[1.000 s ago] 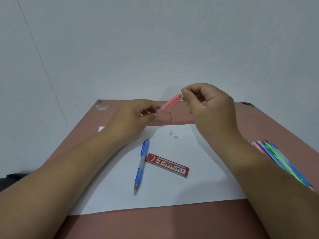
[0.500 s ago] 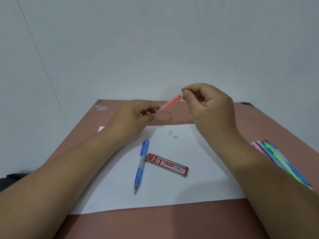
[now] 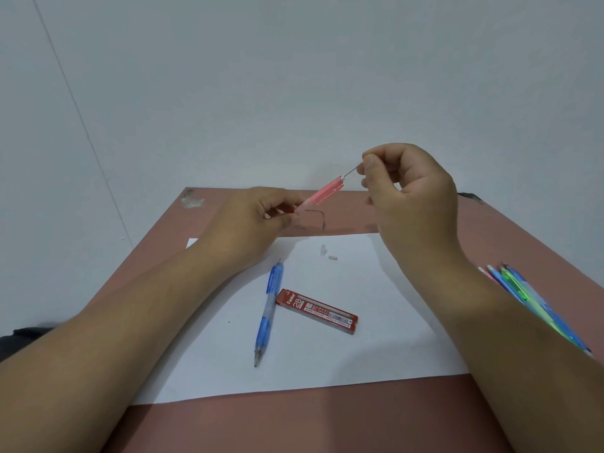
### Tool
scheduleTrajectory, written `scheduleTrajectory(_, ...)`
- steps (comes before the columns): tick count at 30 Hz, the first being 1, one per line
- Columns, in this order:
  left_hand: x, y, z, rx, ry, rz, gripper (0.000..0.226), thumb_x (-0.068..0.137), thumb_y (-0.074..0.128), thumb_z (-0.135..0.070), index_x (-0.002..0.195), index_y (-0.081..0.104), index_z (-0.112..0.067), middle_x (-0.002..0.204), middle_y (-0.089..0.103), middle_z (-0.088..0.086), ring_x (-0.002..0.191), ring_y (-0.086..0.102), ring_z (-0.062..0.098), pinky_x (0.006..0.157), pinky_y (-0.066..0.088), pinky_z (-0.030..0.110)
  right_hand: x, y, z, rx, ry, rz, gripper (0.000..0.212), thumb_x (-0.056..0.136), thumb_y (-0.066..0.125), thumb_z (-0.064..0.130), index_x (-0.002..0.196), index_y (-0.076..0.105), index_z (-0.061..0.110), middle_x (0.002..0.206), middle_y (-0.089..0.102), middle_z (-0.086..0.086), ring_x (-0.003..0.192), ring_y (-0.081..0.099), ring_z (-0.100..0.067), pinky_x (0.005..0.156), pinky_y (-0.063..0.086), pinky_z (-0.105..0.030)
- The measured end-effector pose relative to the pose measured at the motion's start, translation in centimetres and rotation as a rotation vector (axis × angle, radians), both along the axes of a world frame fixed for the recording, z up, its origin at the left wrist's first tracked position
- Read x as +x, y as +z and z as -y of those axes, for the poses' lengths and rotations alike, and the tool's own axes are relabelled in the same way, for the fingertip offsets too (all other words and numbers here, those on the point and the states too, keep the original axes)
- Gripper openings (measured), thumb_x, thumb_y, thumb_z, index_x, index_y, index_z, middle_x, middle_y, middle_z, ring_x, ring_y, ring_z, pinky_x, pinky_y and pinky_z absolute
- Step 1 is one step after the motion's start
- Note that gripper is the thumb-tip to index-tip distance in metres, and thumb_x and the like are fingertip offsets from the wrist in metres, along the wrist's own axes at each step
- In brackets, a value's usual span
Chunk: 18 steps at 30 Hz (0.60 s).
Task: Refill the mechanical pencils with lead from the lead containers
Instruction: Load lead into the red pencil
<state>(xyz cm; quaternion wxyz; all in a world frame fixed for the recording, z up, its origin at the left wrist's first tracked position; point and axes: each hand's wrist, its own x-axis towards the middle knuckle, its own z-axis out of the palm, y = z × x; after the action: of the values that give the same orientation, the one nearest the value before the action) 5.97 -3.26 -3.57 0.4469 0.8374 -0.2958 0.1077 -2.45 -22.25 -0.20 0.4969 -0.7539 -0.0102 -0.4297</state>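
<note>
Pink translucent pencil (image 3: 325, 192) gripped by left hand (image 3: 258, 220), right hand (image 3: 408, 188) pinching thin lead (image 3: 352, 172)

Lead container (image 3: 316, 310) on paper sheet (image 3: 376, 348), pencil (image 3: 267, 313) just left of it, pencil bunch (image 3: 536, 302) on table (image 3: 294, 423) far right.

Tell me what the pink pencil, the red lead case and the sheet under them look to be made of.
Pink pencil: translucent plastic, probably; light passes through the barrel.
Red lead case: glossy hard plastic, it seems, with a printed label and a see-through strip.
White sheet: matte paper, by its thin flat edges on the table.
</note>
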Motion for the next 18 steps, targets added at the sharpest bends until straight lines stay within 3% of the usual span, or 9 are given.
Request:
scheduleTrajectory(2, 0.03, -0.01, 0.03, 0.012, 0.011, 0.0, 0.027, 0.095, 0.069, -0.019, 0.112, 0.073, -0.039, 0.098, 0.072, -0.02, 0.09, 0.063, -0.001, 0.079, 0.052, 0.019, 0.03, 0.09, -0.07, 0.068, 0.068, -0.018, 0.012, 0.095, 0.065, 0.019, 0.089, 0.072, 0.025, 0.088, 0.076, 0.008, 0.087, 0.073, -0.012, 0.084, 0.06, -0.044)
scheduleTrajectory(6, -0.02, 0.01, 0.0, 0.019, 0.015, 0.015, 0.024, 0.095, 0.069, -0.019, 0.109, 0.074, -0.038, 0.098, 0.072, -0.019, 0.09, 0.063, -0.001, 0.081, 0.054, 0.021, -0.19, 0.15, -0.5, 0.155, 0.196, -0.034, 0.013, 0.096, 0.066, 0.009, 0.09, 0.073, 0.017, 0.085, 0.078, 0.0, 0.084, 0.075, -0.015, 0.08, 0.061, -0.035)
scheduleTrajectory(10, -0.13, 0.08, -0.05, -0.002, 0.002, 0.007, 0.023, 0.094, 0.07, -0.019, 0.108, 0.074, -0.036, 0.099, 0.073, -0.018, 0.092, 0.064, 0.002, 0.084, 0.054, 0.023, 0.1, -0.21, -0.42, 0.082, 0.152, -0.026, 0.012, 0.092, 0.069, 0.016, 0.087, 0.075, 0.025, 0.086, 0.078, 0.005, 0.088, 0.074, -0.018, 0.086, 0.06, -0.048)
scheduleTrajectory(18, -0.53, 0.32, 0.13, 0.017, 0.0, -0.006, 0.026, 0.095, 0.068, -0.022, 0.107, 0.07, -0.044, 0.098, 0.071, -0.02, 0.09, 0.061, -0.002, 0.076, 0.048, 0.012, 0.37, -0.48, -0.41, 0.014, 0.082, -0.071, 0.011, 0.091, 0.072, 0.017, 0.09, 0.08, 0.025, 0.083, 0.076, 0.013, 0.084, 0.073, -0.008, 0.085, 0.06, -0.041)
